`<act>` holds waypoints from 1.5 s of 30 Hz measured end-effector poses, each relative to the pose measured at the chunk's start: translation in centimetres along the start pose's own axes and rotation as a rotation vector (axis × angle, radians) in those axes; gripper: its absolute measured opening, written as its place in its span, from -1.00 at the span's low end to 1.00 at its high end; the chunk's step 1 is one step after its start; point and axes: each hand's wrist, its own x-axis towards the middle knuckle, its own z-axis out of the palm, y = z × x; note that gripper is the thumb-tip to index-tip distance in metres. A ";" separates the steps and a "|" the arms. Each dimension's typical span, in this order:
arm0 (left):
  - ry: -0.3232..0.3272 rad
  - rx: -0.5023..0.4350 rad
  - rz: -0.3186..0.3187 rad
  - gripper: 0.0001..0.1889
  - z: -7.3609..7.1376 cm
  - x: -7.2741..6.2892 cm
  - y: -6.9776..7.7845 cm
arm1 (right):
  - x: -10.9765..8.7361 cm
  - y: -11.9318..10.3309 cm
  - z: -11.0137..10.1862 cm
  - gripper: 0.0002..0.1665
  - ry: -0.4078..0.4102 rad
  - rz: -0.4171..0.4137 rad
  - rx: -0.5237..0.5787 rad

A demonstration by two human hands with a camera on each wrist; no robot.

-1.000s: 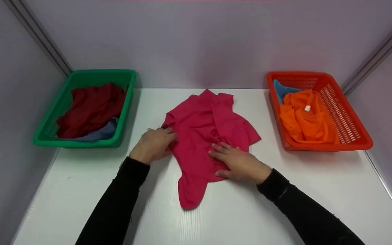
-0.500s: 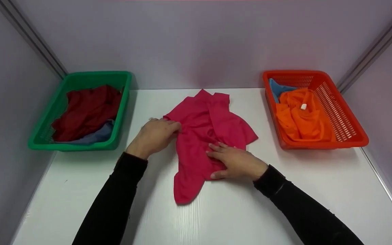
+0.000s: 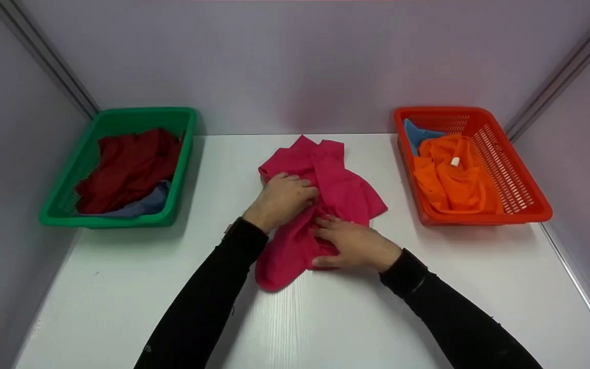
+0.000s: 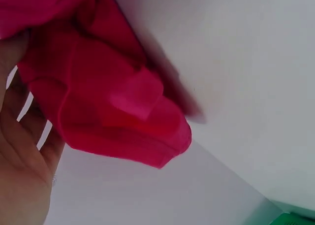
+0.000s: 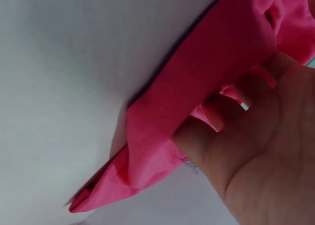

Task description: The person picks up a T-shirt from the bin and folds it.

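Observation:
A pink shirt point(image 3: 351, 192) lies crumpled and partly folded on the white table in the head view. With its left edge pinched between thumb and fingers, my left hand point(image 3: 286, 200) is over the middle of the garment. In the left wrist view a fold of the cloth point(image 4: 118, 94) hangs from this hand's grip. My right hand point(image 3: 354, 243) rests on the lower right part of the shirt, fingers spread and straight; the right wrist view has the fabric point(image 5: 189, 70) under its fingertips. Part of the shirt is hidden beneath both hands.
At the left, a green basket point(image 3: 185, 159) holds a dark red garment point(image 3: 131, 169) and a blue-grey one point(image 3: 146, 202). An orange-red basket point(image 3: 525, 179) at the right contains an orange garment point(image 3: 459, 179) and a blue cloth point(image 3: 419, 134). Grey walls point(image 3: 295, 66) enclose the table.
My left hand has moved right, carrying the shirt's left side inward over the middle. The lower left flap has shifted up and left. My right hand has stayed in place on the cloth.

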 end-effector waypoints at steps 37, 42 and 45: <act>-0.151 -0.745 -0.385 -0.32 0.5 -6.1 1.7 | 0.1 -0.3 0.1 0.06 -0.013 0.009 0.013; -0.058 -0.916 -0.380 -0.55 -0.1 -6.9 0.4 | -0.1 -0.2 0.1 0.03 -0.013 0.021 0.023; -0.030 -1.016 -0.401 -0.61 -0.4 -7.6 -0.1 | -0.1 -0.1 0.0 0.03 -0.019 0.027 0.031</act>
